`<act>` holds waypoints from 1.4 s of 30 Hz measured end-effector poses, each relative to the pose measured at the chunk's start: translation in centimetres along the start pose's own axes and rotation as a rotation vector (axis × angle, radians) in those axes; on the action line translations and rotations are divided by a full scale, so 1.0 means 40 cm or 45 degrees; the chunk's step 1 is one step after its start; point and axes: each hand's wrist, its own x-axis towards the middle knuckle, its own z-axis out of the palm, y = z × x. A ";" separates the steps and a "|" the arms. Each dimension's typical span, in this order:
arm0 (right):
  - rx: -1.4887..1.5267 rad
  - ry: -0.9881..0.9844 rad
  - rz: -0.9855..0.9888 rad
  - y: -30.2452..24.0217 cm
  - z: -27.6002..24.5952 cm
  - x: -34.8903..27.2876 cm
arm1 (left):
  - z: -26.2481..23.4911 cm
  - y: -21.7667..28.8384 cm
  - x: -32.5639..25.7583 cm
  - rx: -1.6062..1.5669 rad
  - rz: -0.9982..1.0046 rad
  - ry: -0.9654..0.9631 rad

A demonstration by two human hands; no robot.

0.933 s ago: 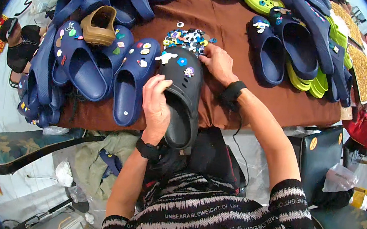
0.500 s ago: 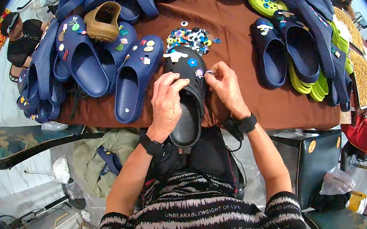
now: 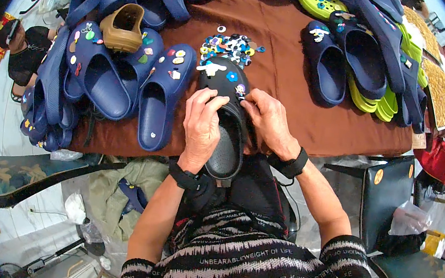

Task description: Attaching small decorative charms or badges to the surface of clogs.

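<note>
A black clog (image 3: 226,148) lies with its toe away from me at the near edge of the table. White, blue and cartoon-like charms sit on its upper. My left hand (image 3: 202,125) is closed around the left side of the clog's opening. At the right side of the upper, my right hand (image 3: 270,120) has its fingers pinched against the clog, just below the cartoon-like charm (image 3: 240,89). Whatever is between those fingertips is mostly hidden. Beyond the toe is a loose pile of small charms (image 3: 232,47) in blue, white, black and yellow.
Navy clogs (image 3: 99,76) with charms are heaped at the left, a brown clog (image 3: 123,29) on top. More navy clogs (image 3: 330,74) and lime-green clogs (image 3: 322,4) lie at the right. A brown cloth (image 3: 288,52) covers the table. Chairs (image 3: 387,198) stand on both sides.
My right hand has moved left and slightly down, bringing a small pale charm from beside the clog to its upper. My left hand keeps its hold.
</note>
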 end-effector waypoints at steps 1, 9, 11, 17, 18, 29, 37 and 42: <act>-0.093 -0.010 0.014 -0.011 -0.002 0.002 | -0.002 0.000 0.001 -0.003 0.005 0.000; -0.385 -0.176 -0.148 -0.039 -0.018 0.023 | -0.001 0.000 0.000 -0.015 -0.010 0.006; -0.417 -0.214 -0.225 -0.039 -0.028 0.025 | 0.000 0.002 0.000 -0.015 -0.010 0.010; -0.476 -0.267 -0.331 -0.055 -0.030 0.014 | -0.001 -0.003 -0.004 -0.006 -0.020 0.014; -0.506 -0.295 -0.357 -0.059 -0.028 0.016 | -0.001 -0.006 -0.004 -0.014 -0.015 0.015; -0.284 -0.396 -0.299 -0.037 -0.040 0.031 | 0.001 -0.005 -0.005 0.008 -0.008 0.012; 0.483 -0.225 0.329 0.022 -0.035 -0.021 | -0.004 -0.007 -0.003 -0.046 -0.005 -0.053; 0.388 -0.166 0.228 0.039 -0.032 -0.032 | -0.023 0.036 -0.023 0.058 -0.081 -0.005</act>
